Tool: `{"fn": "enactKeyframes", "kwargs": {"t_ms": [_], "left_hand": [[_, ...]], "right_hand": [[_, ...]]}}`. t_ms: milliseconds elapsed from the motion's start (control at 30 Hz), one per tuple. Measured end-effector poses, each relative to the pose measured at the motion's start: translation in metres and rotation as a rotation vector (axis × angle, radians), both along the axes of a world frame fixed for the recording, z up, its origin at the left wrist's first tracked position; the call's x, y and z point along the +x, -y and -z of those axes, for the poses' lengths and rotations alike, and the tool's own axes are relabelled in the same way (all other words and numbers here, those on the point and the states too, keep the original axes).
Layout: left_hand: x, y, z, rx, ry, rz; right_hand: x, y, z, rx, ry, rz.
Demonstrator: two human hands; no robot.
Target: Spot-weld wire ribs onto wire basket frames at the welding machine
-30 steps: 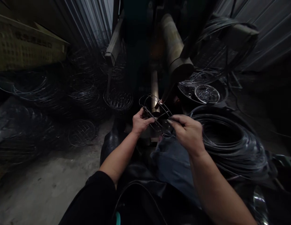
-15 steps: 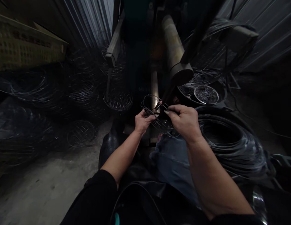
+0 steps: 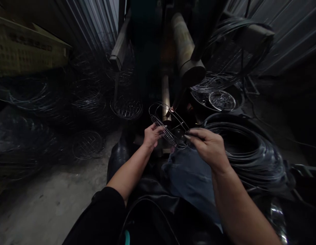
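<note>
A round wire rack [image 3: 170, 136], with parallel bars and a second wire ring, is held tilted at the end of a metal rod [image 3: 165, 97]. My left hand [image 3: 152, 136] pinches its barred side at the left. On the right, the thumb and fingers of my right hand [image 3: 210, 144] are closed on the edge of the ring. A small bright reddish spot shows where a dark pointed arm meets the ring near the rod's tip. Exactly which wires touch the rod is too dark to tell.
Above hangs a thick metal cylinder [image 3: 185, 51] of the machine. Stacked round wire grids [image 3: 126, 108] stand left, beside a yellow crate [image 3: 25, 51]. To the right are a wire coil [image 3: 257, 163] and a dark basin [image 3: 241, 98] with wire pieces. Concrete floor [image 3: 56, 197] shows lower left.
My right hand has moved right and down, still on the ring. The rack has turned, its ring now standing apart from the bars. My left hand has shifted slightly down.
</note>
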State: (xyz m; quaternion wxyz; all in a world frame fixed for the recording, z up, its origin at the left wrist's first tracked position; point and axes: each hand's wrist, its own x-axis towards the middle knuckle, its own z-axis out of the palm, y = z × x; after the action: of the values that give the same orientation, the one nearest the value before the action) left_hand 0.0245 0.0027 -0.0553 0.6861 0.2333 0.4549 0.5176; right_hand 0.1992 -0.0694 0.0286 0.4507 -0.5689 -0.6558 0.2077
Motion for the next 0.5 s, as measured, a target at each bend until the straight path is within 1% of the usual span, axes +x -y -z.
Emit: {"fn": "enactKeyframes", "kwargs": {"t_ms": [67,133,267,500], "left_hand": [[-0.005,-0.003,0.001,-0.025,-0.002,-0.006],[-0.008,-0.007,0.003,-0.025,0.007,-0.013],[-0.009,-0.016,0.004,-0.024,0.041,-0.02],[-0.003,-0.024,0.009,-0.122,0.063,-0.01]], "right_hand": [[-0.007,-0.012,-0.01,-0.01,0.036,-0.03],[-0.012,-0.021,-0.016,-0.017,0.054,-0.035],[-0.016,-0.033,-0.017,-0.043,0.061,-0.006],[-0.021,-0.045,-0.021,-0.052,0.102,0.036]]}}
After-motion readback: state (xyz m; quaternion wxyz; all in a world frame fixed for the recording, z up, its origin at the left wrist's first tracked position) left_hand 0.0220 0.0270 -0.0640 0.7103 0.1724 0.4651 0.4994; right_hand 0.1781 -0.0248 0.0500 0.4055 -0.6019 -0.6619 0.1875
